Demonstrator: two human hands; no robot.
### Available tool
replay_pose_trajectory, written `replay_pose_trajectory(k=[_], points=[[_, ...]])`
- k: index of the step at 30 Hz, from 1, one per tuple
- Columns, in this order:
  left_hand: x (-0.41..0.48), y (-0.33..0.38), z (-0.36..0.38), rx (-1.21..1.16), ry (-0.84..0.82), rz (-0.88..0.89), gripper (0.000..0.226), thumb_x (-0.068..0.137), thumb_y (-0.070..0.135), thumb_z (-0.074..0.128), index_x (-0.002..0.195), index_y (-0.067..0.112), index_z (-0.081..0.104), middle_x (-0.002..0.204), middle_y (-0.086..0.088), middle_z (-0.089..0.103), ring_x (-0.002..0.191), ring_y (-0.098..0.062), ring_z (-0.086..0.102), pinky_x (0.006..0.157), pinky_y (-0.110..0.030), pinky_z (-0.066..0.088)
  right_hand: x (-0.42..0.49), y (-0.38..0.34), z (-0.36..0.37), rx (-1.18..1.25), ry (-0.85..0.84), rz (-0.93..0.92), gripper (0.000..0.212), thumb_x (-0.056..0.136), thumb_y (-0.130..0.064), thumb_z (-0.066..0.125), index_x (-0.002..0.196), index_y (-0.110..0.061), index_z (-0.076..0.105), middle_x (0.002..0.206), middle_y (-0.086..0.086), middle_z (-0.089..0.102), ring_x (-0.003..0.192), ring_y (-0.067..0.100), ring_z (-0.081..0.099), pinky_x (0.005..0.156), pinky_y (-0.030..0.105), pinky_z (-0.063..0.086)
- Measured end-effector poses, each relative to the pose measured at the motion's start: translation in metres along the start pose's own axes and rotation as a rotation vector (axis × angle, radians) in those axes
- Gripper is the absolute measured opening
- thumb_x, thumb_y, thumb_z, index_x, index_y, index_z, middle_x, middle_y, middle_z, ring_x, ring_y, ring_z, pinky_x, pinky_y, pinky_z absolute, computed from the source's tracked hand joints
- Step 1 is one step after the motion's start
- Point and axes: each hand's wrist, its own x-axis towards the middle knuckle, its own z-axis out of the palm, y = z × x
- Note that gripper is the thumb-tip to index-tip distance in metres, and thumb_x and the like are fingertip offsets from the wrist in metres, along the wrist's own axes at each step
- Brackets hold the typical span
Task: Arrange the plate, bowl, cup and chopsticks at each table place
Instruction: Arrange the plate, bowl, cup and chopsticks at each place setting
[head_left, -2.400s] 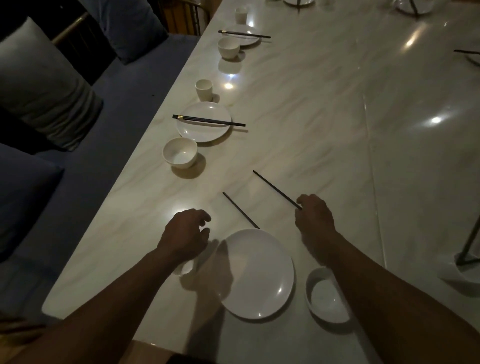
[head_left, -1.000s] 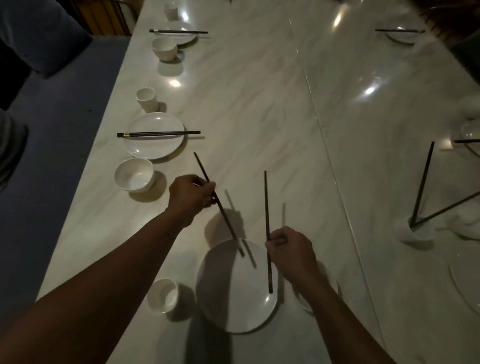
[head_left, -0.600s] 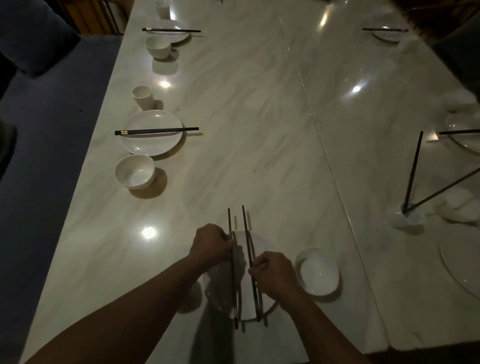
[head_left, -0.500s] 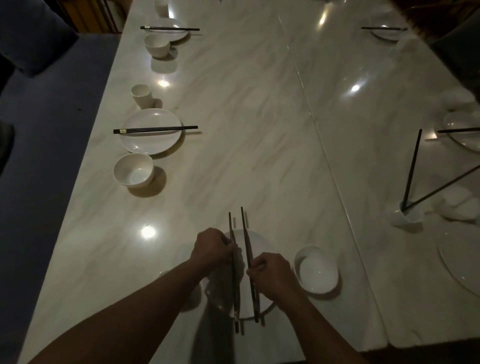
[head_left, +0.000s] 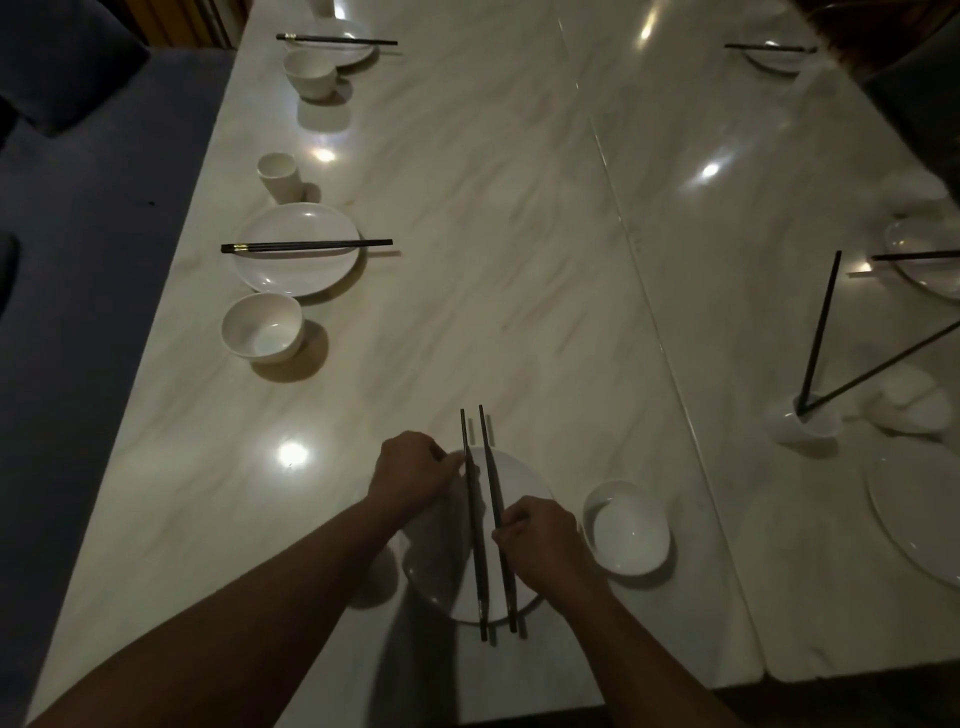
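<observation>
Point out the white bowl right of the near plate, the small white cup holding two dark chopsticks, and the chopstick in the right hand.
White bowl (head_left: 628, 532), head view: inner floor.
Small white cup (head_left: 800, 423), head view: front wall.
Right hand's dark chopstick (head_left: 489, 467), head view: mid-shaft above the fingers.

Pale marble-look bench (head_left: 519, 218) fills most of frame, with a seam line running top centre to lower right. Blue upholstered seat (head_left: 78, 270) down the left edge; dark blue cushion (head_left: 62, 57) upper left. Ceiling-light glare spots across the surface.
</observation>
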Motion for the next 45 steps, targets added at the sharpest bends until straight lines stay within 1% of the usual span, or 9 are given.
replay_pose_trajectory(k=[8,12,17,22,27,32,35,40,45], points=[[-0.007,-0.033,-0.061,-0.015,0.131,-0.009,0.019,0.088,0.032,0.064,0.083,0.016,0.071,0.063,0.004,0.071,0.059,-0.008,0.069,0.075,-0.034,0.059,0.003,-0.007,0.011,0.041,0.036,-0.032,0.013,0.082,-0.022,0.075,0.093,-0.017,0.072,0.086,-0.003,0.071,0.07,0.0,0.062,0.055,0.003,0.04],[-0.01,-0.047,-0.065,0.008,0.131,-0.007,0.017,0.087,0.033,0.064,0.086,0.018,0.071,0.061,0.007,0.07,0.059,-0.005,0.068,0.075,-0.03,0.057,0.001,-0.01,0.016,0.066,0.017,-0.017,0.012,0.084,-0.019,0.075,0.094,-0.016,0.069,0.087,0.0,0.071,0.071,0.006,0.067,0.06,0.014,0.053],[-0.012,-0.051,-0.061,-0.007,0.127,0.006,0.016,0.086,0.033,0.065,0.087,0.018,0.071,0.072,0.004,0.072,0.069,-0.011,0.069,0.077,-0.033,0.056,-0.007,-0.008,0.016,0.071,0.022,-0.006,0.011,0.085,-0.015,0.073,0.096,-0.014,0.069,0.083,0.0,0.07,0.068,0.005,0.065,0.055,0.013,0.051],[-0.012,-0.052,-0.058,-0.007,0.116,0.035,0.016,0.084,0.035,0.066,0.088,0.02,0.07,0.077,0.004,0.072,0.069,-0.012,0.069,0.078,-0.035,0.057,-0.016,-0.007,0.018,0.028,0.051,-0.002,0.008,0.085,-0.019,0.073,0.092,-0.019,0.069,0.084,0.0,0.071,0.074,0.013,0.069,0.07,0.032,0.061],[-0.013,-0.05,-0.058,-0.002,0.102,0.059,0.02,0.084,0.035,0.067,0.094,0.019,0.07,0.08,0.001,0.073,0.074,-0.012,0.069,0.079,-0.033,0.056,-0.025,-0.01,0.019,-0.012,0.083,-0.002,0.004,0.087,-0.019,0.068,0.091,-0.019,0.068,0.085,0.0,0.071,0.077,0.014,0.068,0.074,0.033,0.06],[-0.014,-0.052,-0.06,-0.015,0.101,0.062,0.019,0.083,0.034,0.067,0.095,0.02,0.069,0.077,0.002,0.073,0.074,-0.011,0.069,0.077,-0.031,0.054,-0.031,-0.021,0.021,-0.029,0.096,-0.065,0.033,0.081,-0.029,0.077,0.108,-0.017,0.061,0.099,-0.002,0.065,0.086,0.012,0.062,0.067,0.018,0.047],[-0.015,-0.053,-0.062,-0.012,0.094,0.074,0.02,0.081,0.034,0.067,0.097,0.021,0.068,0.074,0.004,0.072,0.074,-0.01,0.068,0.076,-0.03,0.053,-0.033,-0.024,0.027,-0.101,0.073,-0.09,0.05,0.075,-0.029,0.082,0.116,-0.016,0.057,0.109,0.0,0.06,0.096,0.015,0.062,0.072,0.019,0.048],[-0.015,-0.054,-0.064,0.008,0.075,0.101,0.021,0.081,0.036,0.066,0.097,0.022,0.068,0.074,0.006,0.072,0.073,-0.008,0.068,0.075,-0.027,0.052,-0.036,-0.026,0.03,-0.108,0.106,-0.074,0.024,0.079,-0.021,0.076,0.094,-0.015,0.058,0.093,0.001,0.064,0.08,0.015,0.065,0.069,0.029,0.058],[-0.015,-0.056,-0.064,0.0,0.05,0.109,0.023,0.08,0.038,0.067,0.097,0.023,0.067,0.075,0.006,0.071,0.073,-0.009,0.068,0.08,-0.033,0.056,-0.038,-0.028,0.029,-0.088,0.121,-0.031,0.022,0.08,-0.02,0.076,0.095,-0.014,0.061,0.094,0.0,0.068,0.081,0.013,0.065,0.056,0.01,0.042]])
